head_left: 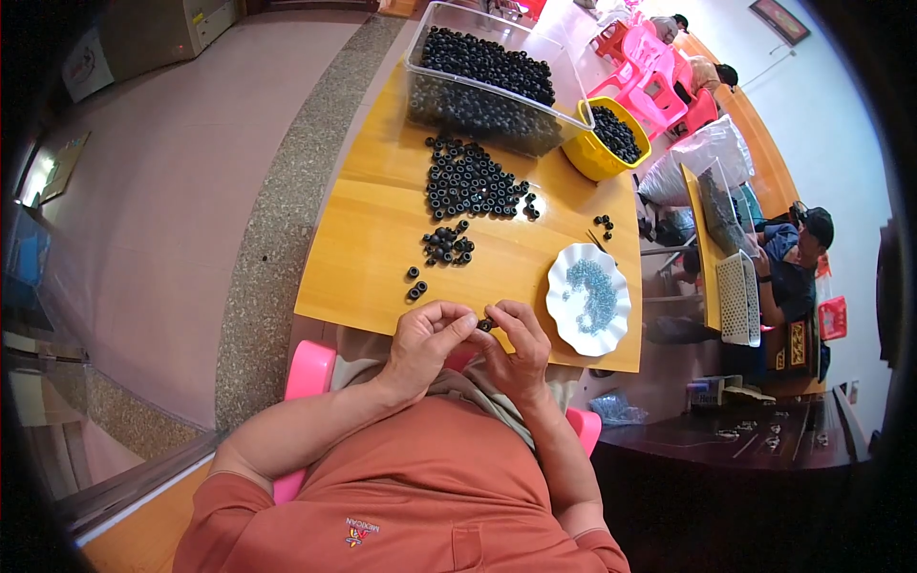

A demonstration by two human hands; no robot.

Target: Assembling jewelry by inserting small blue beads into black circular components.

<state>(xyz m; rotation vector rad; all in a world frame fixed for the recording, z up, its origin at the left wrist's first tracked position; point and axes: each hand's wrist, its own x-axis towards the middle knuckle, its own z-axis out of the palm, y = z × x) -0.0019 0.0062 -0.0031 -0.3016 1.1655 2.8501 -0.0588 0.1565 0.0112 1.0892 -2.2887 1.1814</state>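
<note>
Close to the table's near edge, my two hands meet fingertip to fingertip. My right hand (517, 355) pinches a small black ring-shaped piece (485, 325) between thumb and fingers. Beside it, my left hand (426, 346) is closed, thumb against forefinger; whatever lies between those fingertips is hidden. Just beyond are a few loose black rings (417, 290) and a small heap of black pieces (447, 244). To the right of my hands stands a white scalloped plate (560, 310) with many tiny clear bluish pieces (594, 294) on it.
A wide spread of black rings (470, 181) covers the table's (368, 229) far middle. Behind it stand a clear plastic bin (564, 81) and a yellow tub (594, 164), both holding black pieces. Dark tweezers (597, 241) lie beyond the plate. A person (791, 263) sits at the right.
</note>
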